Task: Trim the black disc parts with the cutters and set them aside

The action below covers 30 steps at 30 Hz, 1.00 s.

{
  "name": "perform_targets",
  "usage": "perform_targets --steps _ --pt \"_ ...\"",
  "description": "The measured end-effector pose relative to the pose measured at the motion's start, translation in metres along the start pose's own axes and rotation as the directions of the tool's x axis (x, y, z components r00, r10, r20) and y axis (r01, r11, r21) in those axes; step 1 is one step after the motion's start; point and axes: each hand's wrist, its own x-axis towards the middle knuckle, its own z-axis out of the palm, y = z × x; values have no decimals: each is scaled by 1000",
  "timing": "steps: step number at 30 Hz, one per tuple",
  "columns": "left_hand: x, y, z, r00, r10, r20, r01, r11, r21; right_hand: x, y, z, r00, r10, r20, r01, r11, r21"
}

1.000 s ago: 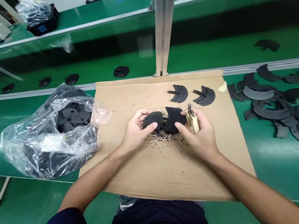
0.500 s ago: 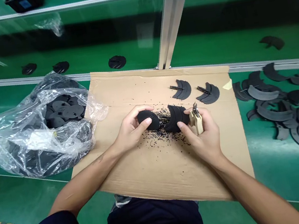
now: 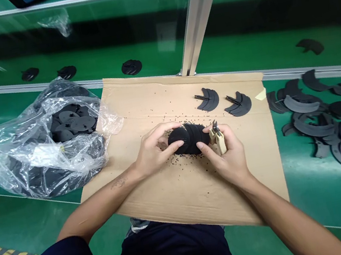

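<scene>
Between thumb and fingers my left hand (image 3: 157, 149) grips a round black disc (image 3: 178, 139). My right hand (image 3: 226, 153) pinches a stack of curved black pieces (image 3: 199, 136) by its right side. Tucked in the same hand are small nippers with cream handles (image 3: 219, 137), their metal jaws pointing up. The disc's right edge meets the curved stack, overlapping or touching it. Under both parts, tiny black crumbs (image 3: 176, 161) are scattered over the cardboard sheet (image 3: 183, 200).
Two fanned black assemblies (image 3: 207, 99) lie at the cardboard's back right. A clear plastic bag (image 3: 31, 161) full of black discs (image 3: 82, 123) stands left. Loose curved black pieces (image 3: 313, 124) are heaped right. A metal post (image 3: 202, 16) rises behind.
The disc and the curved stack have come together, closing the gap between them. My left hand has moved right and my right hand slightly left.
</scene>
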Motion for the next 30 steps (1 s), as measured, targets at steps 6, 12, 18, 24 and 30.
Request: perform_targets --steps 6,12,18,24,30 --pt "-1 -2 4 1000 -19 0 19 999 42 -4 -2 4 999 -45 12 45 999 8" --pt "-2 -2 6 997 -72 -8 72 997 17 -6 -1 4 999 -35 2 35 999 18" --pt "3 -8 8 971 -185 154 224 927 -301 -6 0 3 999 -38 9 37 999 27" --pt "5 -4 2 959 -209 192 266 897 -353 -5 -1 1 996 -89 9 88 996 18" --pt "4 -5 2 961 -208 181 258 909 -327 -5 -1 1 995 -93 22 92 996 16"
